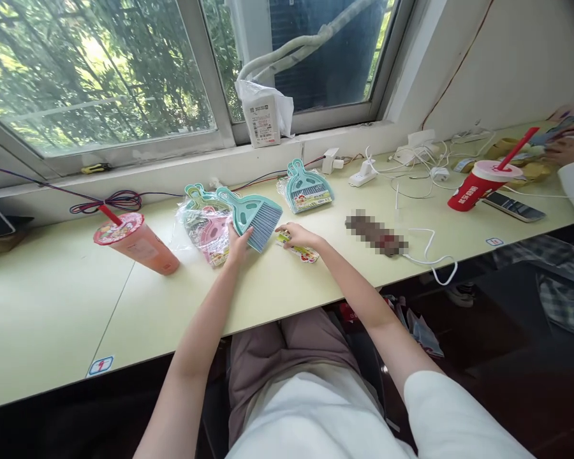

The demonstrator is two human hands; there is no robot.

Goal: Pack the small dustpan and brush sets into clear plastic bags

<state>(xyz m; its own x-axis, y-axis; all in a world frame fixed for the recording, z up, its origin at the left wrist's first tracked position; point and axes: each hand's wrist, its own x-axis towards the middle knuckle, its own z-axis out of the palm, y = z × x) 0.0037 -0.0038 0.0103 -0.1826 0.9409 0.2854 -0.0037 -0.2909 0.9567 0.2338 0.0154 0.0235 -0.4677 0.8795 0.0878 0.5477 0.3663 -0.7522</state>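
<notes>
My left hand (pixel 239 245) is closed around the lower left edge of a teal mini dustpan (pixel 243 210), tilted above the table. A small brush with grey bristles (pixel 266 224) sits in the dustpan. To the right, my right hand (pixel 302 236) has its fingers closed on the left end of a colourful printed card (pixel 309 256) lying on the table; more cards may be beneath it. Behind my left hand lie several dustpan sets in clear plastic, among them a pink one (pixel 213 234). A bagged teal set (pixel 309 186) rests farther back near the wall.
A pink drink cup (pixel 148 245) with a red straw stands left. To the right are a blurred-out brown object (pixel 375 234), white cables, a power strip (pixel 363 173), a red cup (pixel 476 185) and a phone (pixel 514 206). Another person's hand (pixel 571 145) shows at the far right.
</notes>
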